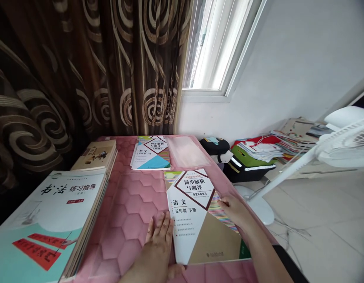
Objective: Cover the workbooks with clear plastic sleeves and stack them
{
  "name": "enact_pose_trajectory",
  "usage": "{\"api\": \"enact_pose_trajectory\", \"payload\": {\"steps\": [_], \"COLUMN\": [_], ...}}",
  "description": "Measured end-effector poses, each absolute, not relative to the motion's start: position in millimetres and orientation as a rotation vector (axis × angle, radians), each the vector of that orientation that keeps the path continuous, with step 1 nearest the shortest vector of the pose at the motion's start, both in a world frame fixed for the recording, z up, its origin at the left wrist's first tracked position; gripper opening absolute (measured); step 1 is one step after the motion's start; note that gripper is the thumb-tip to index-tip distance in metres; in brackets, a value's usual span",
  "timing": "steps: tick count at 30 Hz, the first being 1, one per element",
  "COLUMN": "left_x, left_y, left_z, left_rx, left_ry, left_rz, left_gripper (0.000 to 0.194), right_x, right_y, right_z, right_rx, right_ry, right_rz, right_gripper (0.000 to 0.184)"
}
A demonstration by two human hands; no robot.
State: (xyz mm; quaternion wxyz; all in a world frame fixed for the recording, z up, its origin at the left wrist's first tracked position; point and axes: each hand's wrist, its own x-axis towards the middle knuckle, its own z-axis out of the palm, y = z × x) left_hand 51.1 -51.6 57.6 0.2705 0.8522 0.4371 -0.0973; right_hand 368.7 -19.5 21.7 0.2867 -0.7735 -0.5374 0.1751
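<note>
A white and gold workbook (pixel 199 220) with Chinese print lies face up on the pink quilted tabletop (pixel 125 220). My left hand (pixel 160 239) lies flat along its left edge, fingers stretched forward and the thumb near the bottom edge. At the workbook's right edge my right hand (pixel 236 212) is closed, thumb and forefinger over the striped part of the cover; its other fingers are hidden. Faint edges of a clear plastic sheet (pixel 111 212) show on the quilting left of the workbook. Behind it lies a second workbook (pixel 150 153) with a blue corner.
A stack of books (pixel 61 208) stands at the left, by the brown curtain (pixel 134 67). A clear plastic packet (pixel 187 151) lies at the back. To the right are a white fan (pixel 343 145), a black and green box (pixel 249 161) and piled papers (pixel 299 137).
</note>
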Motion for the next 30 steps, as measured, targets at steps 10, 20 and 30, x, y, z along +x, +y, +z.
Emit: {"api": "enact_pose_trajectory", "payload": {"steps": [10, 20, 30], "left_x": [42.9, 44.6, 44.3], "left_y": [-48.2, -48.2, -49.0], "left_z": [28.4, 32.9, 21.2], "left_rx": [2.366, 2.367, 2.472], "left_ry": [1.12, 1.119, 1.121], "left_rz": [-0.129, -0.146, -0.103], "left_gripper": [0.103, 0.101, 0.095], "right_x": [362.6, 363.6, 362.6], "right_y": [-17.6, -17.7, -19.2], "right_z": [25.7, 17.9, 16.2], "right_rx": [-2.112, -2.123, -2.076], "right_ry": [-1.47, -1.494, -1.474], "right_rz": [0.394, 0.325, 0.39], "right_gripper": [0.023, 0.021, 0.025]}}
